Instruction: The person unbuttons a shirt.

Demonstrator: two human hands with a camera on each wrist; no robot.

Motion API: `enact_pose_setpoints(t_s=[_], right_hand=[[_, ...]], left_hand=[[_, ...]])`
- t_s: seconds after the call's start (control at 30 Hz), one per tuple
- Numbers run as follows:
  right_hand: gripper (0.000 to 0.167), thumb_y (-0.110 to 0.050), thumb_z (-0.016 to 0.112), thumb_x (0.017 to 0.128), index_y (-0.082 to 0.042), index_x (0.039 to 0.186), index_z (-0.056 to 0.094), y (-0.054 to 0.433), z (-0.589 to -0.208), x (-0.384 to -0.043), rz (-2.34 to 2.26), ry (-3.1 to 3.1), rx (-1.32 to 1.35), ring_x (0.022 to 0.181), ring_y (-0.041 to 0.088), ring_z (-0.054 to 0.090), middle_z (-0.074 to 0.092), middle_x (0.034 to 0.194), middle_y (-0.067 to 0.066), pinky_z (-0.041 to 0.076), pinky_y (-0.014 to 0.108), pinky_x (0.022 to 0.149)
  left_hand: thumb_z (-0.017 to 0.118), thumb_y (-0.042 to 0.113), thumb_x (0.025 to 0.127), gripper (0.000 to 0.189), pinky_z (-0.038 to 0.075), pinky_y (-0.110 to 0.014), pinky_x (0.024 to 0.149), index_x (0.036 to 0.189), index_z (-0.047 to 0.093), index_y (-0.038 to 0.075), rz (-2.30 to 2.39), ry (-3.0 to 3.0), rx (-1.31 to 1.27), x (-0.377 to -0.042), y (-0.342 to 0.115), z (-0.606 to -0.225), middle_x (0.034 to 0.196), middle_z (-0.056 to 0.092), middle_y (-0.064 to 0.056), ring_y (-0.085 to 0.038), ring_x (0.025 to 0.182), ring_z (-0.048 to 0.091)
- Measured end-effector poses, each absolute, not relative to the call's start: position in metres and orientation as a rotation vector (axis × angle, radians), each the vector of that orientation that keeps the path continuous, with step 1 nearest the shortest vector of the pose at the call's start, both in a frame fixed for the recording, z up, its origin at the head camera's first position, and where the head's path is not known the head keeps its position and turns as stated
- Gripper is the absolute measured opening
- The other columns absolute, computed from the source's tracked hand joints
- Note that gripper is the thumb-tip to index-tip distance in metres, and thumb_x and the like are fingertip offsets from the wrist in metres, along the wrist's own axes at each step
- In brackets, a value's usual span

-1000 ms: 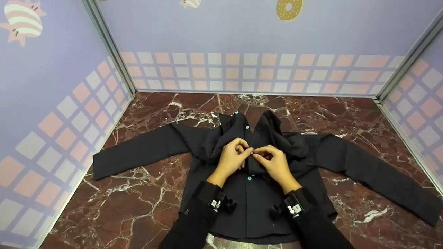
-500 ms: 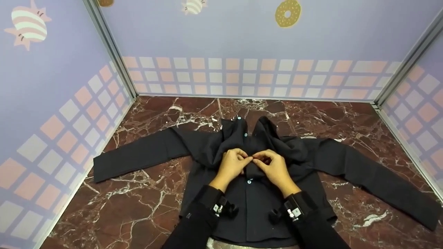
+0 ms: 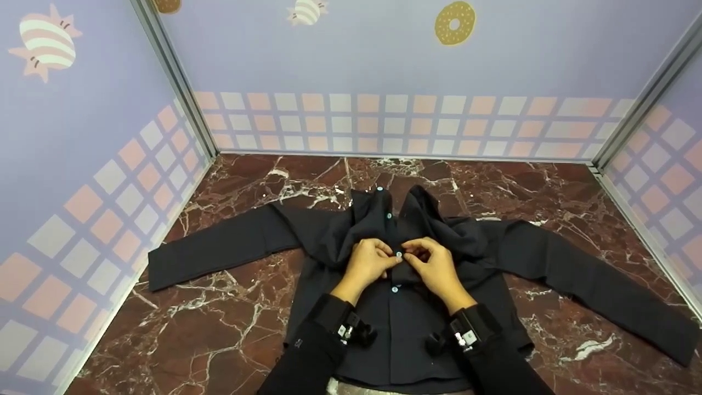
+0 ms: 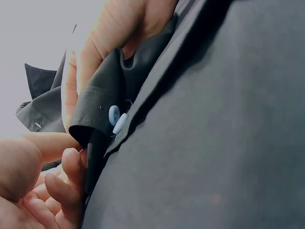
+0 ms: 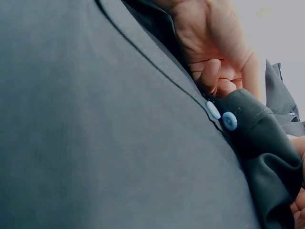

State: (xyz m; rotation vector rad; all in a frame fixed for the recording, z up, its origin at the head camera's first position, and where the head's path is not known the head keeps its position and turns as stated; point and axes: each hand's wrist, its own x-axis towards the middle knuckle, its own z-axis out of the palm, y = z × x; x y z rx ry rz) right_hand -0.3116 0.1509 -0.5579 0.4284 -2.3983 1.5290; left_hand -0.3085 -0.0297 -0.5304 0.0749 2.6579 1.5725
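Observation:
A dark long-sleeved shirt (image 3: 419, 351) lies front up, its collar end bunched toward the back. Along its front placket are small light-blue buttons, including one (image 3: 395, 289) below the hands and another (image 3: 389, 216) above them. My left hand (image 3: 368, 264) pinches the placket edge at a button (image 3: 399, 254), thumb against it. Just to the right, my right hand (image 3: 434, 267) pinches the fabric with thumb and index finger. In the left wrist view, a fold of placket (image 4: 97, 102) stands between both hands, with two buttons close together beneath it. The cloth hides some fingertips.
The shirt's left-lying sleeve (image 3: 219, 247) and right-lying sleeve (image 3: 598, 282) spread across the red-brown marbled table (image 3: 208, 340). Purple panels with a checked band (image 3: 384, 118) enclose the back and both sides. Both wrists wear black camera straps.
The button between the hands, covered by fingertips half a second ago, now shows at the left thumb. The right fingertips have drawn slightly apart from the left. The head view has tilted up a little.

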Motion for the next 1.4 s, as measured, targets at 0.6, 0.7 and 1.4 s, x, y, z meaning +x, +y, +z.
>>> enact_pose_setpoints(t_s=[0.6,0.7,1.4], right_hand=[[0.012,-0.007,0.086,0.091,-0.010,0.103,0.084,0.150,-0.555,-0.311,1.572,-2.369,0.444,0.081,0.012,0.067,0.072,0.093,0.002,0.052,0.019,0.073],[0.012,-0.008,0.087,0.090,-0.011,0.101,0.084,0.150,-0.554,-0.311,1.605,-2.353,0.450,0.081,0.011,0.066,0.072,0.093,0.002,0.052,0.019,0.073],[0.013,-0.007,0.080,0.095,-0.009,0.089,0.070,0.148,-0.554,-0.308,1.452,-2.485,0.479,0.080,0.017,0.060,0.064,0.087,0.001,0.048,0.028,0.073]], left_hand=[[0.069,0.013,0.105,0.009,0.041,-0.019,0.045,0.101,0.069,0.004,1.871,2.235,0.220,-0.317,-0.044,-0.537,0.068,0.061,0.000,-0.008,0.051,0.052],[0.070,0.013,0.105,0.010,0.043,-0.020,0.048,0.103,0.070,0.003,1.893,2.201,0.258,-0.317,-0.046,-0.537,0.070,0.061,0.000,-0.008,0.052,0.054],[0.067,0.013,0.107,0.011,0.048,-0.020,0.054,0.103,0.070,0.003,1.825,2.186,0.309,-0.316,-0.046,-0.536,0.073,0.061,0.001,-0.009,0.058,0.057]])
